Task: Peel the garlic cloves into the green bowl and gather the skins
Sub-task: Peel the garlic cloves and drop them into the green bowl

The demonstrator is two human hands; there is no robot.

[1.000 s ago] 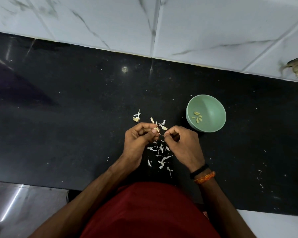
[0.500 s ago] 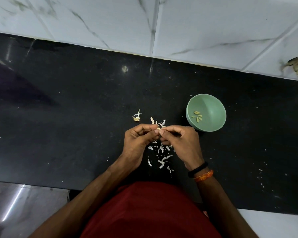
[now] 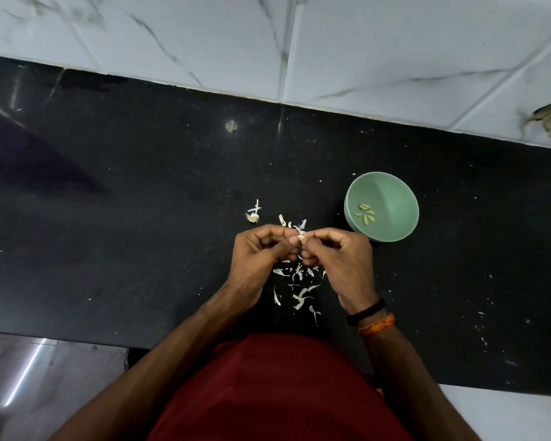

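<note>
Garlic clove (image 3: pixel 301 238) — small, pale — pinched between fingertips of left hand (image 3: pixel 261 254) and right hand (image 3: pixel 337 259) above black speckled counter (image 3: pixel 140 218). Papery white skins (image 3: pixel 299 288) lie scattered beneath; smooth round green bowl (image 3: pixel 395 189) just right holds peeled cloves (image 3: pixel 365 214).

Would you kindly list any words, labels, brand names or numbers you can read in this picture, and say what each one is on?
None: no readable text appears anywhere.
The green bowl, the black counter, the white marbled wall tiles, the black wristband and the orange thread all show no print.
</note>
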